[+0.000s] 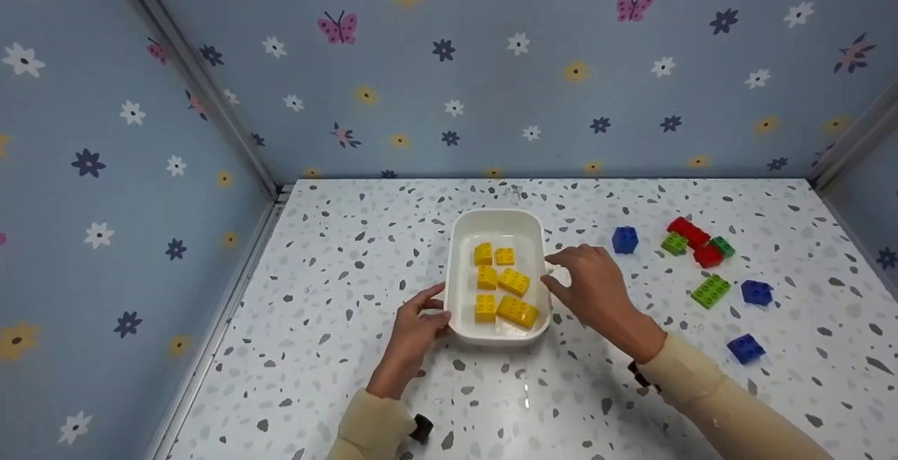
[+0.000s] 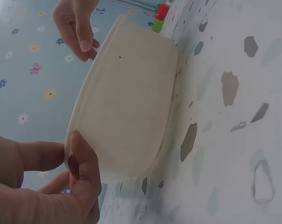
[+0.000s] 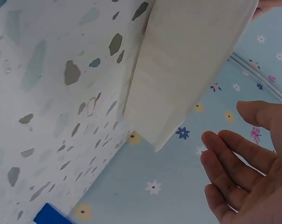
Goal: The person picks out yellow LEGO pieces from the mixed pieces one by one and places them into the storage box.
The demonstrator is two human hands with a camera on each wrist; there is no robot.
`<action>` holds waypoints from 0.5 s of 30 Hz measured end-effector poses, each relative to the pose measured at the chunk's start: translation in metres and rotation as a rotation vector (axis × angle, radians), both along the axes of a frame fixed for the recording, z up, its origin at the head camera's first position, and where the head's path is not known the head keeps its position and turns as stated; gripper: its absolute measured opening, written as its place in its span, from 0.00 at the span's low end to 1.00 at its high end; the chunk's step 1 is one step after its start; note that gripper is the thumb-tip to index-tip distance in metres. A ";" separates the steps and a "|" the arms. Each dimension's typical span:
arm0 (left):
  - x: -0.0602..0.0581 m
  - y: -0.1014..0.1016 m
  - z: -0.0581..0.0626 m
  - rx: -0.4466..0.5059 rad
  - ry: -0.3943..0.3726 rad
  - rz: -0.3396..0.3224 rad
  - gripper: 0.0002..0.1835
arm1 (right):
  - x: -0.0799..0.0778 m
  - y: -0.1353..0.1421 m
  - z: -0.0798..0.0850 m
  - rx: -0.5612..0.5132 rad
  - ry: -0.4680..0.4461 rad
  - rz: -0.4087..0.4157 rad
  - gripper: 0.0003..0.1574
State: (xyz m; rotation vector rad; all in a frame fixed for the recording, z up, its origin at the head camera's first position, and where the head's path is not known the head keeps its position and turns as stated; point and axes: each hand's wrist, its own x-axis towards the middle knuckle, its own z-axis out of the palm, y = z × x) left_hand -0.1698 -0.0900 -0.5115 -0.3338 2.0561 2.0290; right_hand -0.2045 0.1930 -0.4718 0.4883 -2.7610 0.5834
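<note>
A white rectangular container (image 1: 497,221) stands on the speckled tabletop and holds several yellow toy bricks (image 1: 513,281). My left hand (image 1: 414,327) pinches its rim at the lower left corner; the left wrist view has the thumb and a curled finger (image 2: 85,163) on either side of that rim. Beside the container's right edge is my right hand (image 1: 593,285), holding nothing. Its fingers (image 3: 234,144) are loosely bent, with a gap between thumb and forefinger, and look apart from the container wall (image 3: 178,60) in the right wrist view.
Loose bricks lie to the right: a tall blue brick (image 1: 625,240), red bricks (image 1: 688,232), a light green brick (image 1: 711,291), and other blue bricks (image 1: 756,293) farther right. Flowered panels (image 1: 491,81) wall the table at the back and sides.
</note>
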 end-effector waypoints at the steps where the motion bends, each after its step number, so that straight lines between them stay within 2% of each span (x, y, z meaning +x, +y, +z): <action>1: 0.000 0.000 0.000 0.005 -0.004 -0.001 0.31 | 0.001 0.005 -0.001 -0.011 0.003 -0.013 0.18; 5: -0.002 -0.001 -0.003 0.014 -0.019 -0.001 0.31 | 0.004 0.023 -0.007 -0.042 -0.003 -0.060 0.20; 10: -0.005 -0.002 -0.008 -0.017 -0.030 0.015 0.27 | 0.008 0.040 -0.018 -0.051 -0.028 -0.125 0.29; 15: -0.007 -0.004 -0.007 -0.081 0.013 0.056 0.24 | 0.013 0.051 -0.027 -0.022 -0.054 -0.154 0.38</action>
